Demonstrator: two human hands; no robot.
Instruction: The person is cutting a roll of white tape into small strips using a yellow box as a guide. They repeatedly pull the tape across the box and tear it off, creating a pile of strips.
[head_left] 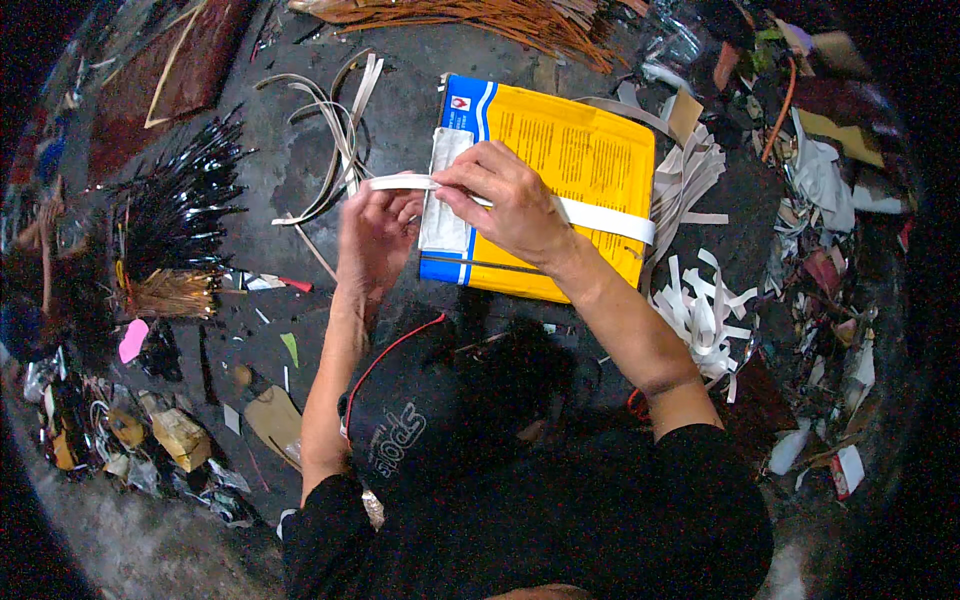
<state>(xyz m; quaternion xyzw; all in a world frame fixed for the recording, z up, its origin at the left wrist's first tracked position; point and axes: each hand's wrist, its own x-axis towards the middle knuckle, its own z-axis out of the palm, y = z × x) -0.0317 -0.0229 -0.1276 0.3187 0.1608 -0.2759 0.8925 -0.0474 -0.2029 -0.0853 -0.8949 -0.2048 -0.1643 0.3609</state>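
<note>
A flat white strip (605, 218) runs across a yellow and blue slab-like container (590, 140) lying on the floor in front of me. My right hand (508, 195) pinches the strip between thumb and fingers above the container's blue end. At the strip's left end, my left hand (378, 225) has its fingers curled, with the strip between its fingertips; that hand is slightly blurred. Under my right hand lies a whitish folded pad (440, 222), partly covered. Below the pad, a thin dark strip (500, 264) crosses the container's near side.
Loose pale strips (345, 140) lie left of the container. To its right are a fan of grey-white strips (690, 180) and a heap of white cut strips (700, 315). Black bundled strands (180, 190) sit at far left, brown strips (500, 25) at the back, mixed scraps (830, 270) along the right.
</note>
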